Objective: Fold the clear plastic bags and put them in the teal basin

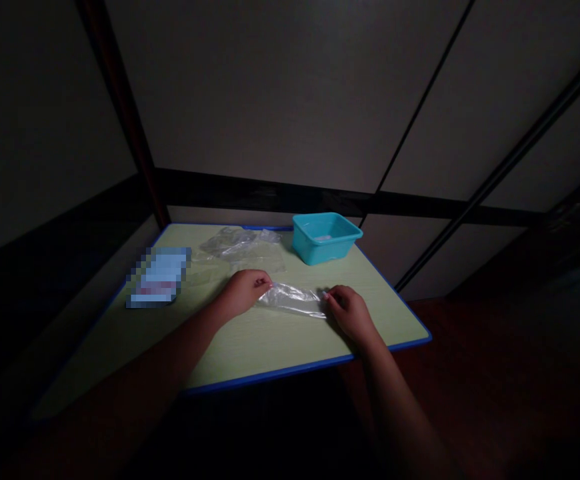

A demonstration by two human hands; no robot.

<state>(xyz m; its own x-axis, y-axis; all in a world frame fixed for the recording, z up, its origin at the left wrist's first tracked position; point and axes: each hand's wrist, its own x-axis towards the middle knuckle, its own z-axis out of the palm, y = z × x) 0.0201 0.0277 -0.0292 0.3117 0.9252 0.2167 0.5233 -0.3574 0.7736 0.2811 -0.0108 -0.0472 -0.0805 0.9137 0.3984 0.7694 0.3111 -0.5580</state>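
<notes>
A clear plastic bag stretches between my two hands, low over the table. My left hand pinches its left end between thumb and fingers. At the other end, my right hand has its fingers closed on the bag's right edge, where a small pale tip shows at the fingertips. Beyond my left hand lies a loose heap of more clear plastic bags, crumpled and overlapping.
A turquoise plastic basket stands at the back right, with something pale inside. At the left edge lies a pixelated, flat bluish object. The pale green table has a blue rim; panelled walls rise behind it.
</notes>
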